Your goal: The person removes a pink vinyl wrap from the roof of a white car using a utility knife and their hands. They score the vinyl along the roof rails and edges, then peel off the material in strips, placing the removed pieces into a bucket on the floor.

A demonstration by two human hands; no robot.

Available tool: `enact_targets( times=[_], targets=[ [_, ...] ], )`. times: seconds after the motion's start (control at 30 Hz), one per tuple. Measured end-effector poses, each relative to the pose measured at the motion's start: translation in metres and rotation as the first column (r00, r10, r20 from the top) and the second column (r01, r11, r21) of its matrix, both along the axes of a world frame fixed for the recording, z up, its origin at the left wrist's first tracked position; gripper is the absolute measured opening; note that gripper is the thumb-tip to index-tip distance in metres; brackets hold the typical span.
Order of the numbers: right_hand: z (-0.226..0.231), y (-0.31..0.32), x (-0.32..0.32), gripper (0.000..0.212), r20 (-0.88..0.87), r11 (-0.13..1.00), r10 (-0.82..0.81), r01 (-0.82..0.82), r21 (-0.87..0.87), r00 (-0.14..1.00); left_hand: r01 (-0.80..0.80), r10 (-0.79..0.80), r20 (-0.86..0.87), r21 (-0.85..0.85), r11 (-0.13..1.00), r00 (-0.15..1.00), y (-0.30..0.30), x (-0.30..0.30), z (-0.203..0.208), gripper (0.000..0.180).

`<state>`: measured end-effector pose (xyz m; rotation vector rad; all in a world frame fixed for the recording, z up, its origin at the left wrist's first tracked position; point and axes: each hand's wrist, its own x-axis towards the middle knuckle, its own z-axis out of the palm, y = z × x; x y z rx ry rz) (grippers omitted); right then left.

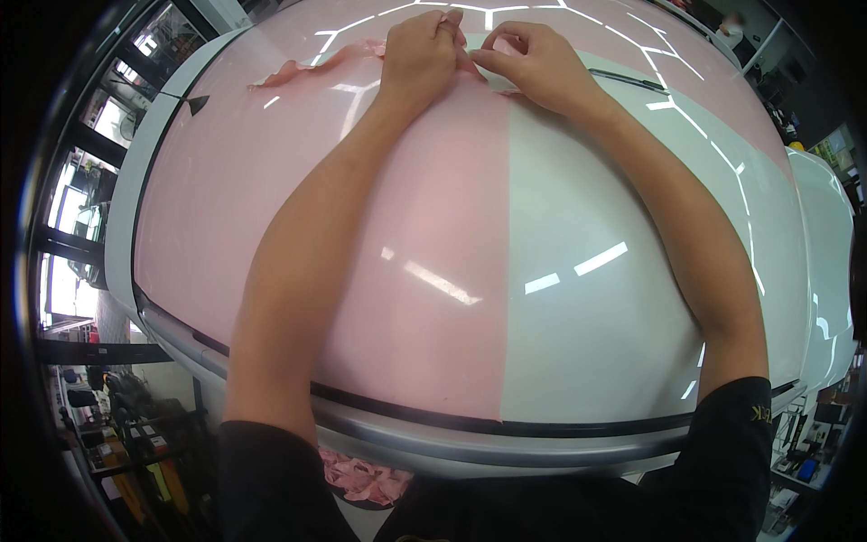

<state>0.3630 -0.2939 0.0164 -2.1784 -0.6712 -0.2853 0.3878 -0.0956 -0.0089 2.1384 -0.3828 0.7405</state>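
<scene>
A pink film (433,217) covers the left part of a pale car roof (596,226), ending in a straight edge near the middle. Both arms reach across to its far side. My left hand (423,59) is closed on a loosened, bunched piece of the film. Close on its right, my right hand (537,68) has thumb and forefinger together at the same piece; a bit of pink shows in its curled fingers. A torn, wrinkled strip of film (316,68) trails off to the left of my left hand, curling up from the surface.
A black roof trim strip (587,428) and silver rail (506,447) run along the near side. Crumpled pink scraps (366,479) lie below. A black wiper-like bar (628,79) sits right of my right hand. A black fin antenna (198,105) is at left; a person (730,30) is far right.
</scene>
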Motion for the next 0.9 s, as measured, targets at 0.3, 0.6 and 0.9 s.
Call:
enact_targets(
  times=[0.3, 0.6, 0.9],
  targets=[
    [0.005, -0.002, -0.007, 0.029, -0.063, 0.987, 0.022, -0.031, -0.155, 0.998, -0.102, 0.112, 0.200, -0.059, 0.993, 0.973, 0.004, 0.015, -0.006, 0.044],
    [0.015, 0.002, -0.029, 0.035, 0.148, 0.857, 0.081, 0.007, -0.515, 0.986, 0.067, -0.078, -0.026, -0.311, 0.948, 0.997, -0.001, 0.006, 0.002, 0.048],
    [0.004, 0.016, -0.011, 0.035, 0.135, 0.794, 0.096, 0.006, -0.608, 0.986, 0.106, -0.105, 0.024, -0.397, 0.912, 0.994, 0.002, 0.008, 0.000, 0.049]
  ],
)
